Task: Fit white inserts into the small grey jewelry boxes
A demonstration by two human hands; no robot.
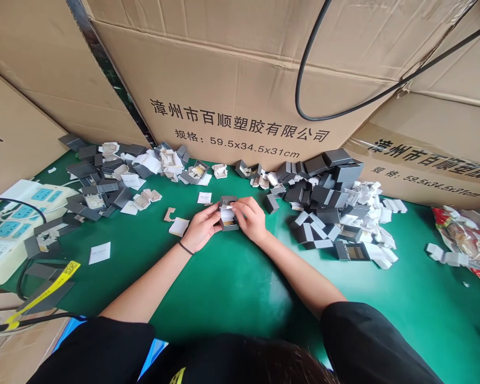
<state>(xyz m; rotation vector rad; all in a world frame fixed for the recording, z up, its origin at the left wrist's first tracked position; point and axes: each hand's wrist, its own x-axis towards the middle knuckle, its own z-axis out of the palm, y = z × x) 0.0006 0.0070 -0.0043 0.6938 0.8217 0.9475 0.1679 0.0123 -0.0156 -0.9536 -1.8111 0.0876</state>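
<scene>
A small dark grey box (pixel 229 226) with its lid raised is held over the green table, and a white lining shows inside it. My left hand (pixel 202 228) grips the box along its left side, fingers closed on it. On the opposite side, my right hand (pixel 251 217) has its fingers bent against the box's inner part and right edge. A white card (pixel 179 226) and a torn beige cardboard piece (pixel 169 214) lie just left of my left hand. Another small white card (pixel 204 198) rests behind it.
Heaps of grey boxes and white inserts lie at left (pixel 100 184) and right (pixel 328 192). A power strip (pixel 24 218) stands at the left edge. Large cartons (pixel 240 80) wall off the back. A black cable (pixel 300 80) hangs down. A plastic food bag (pixel 464 240) lies far right.
</scene>
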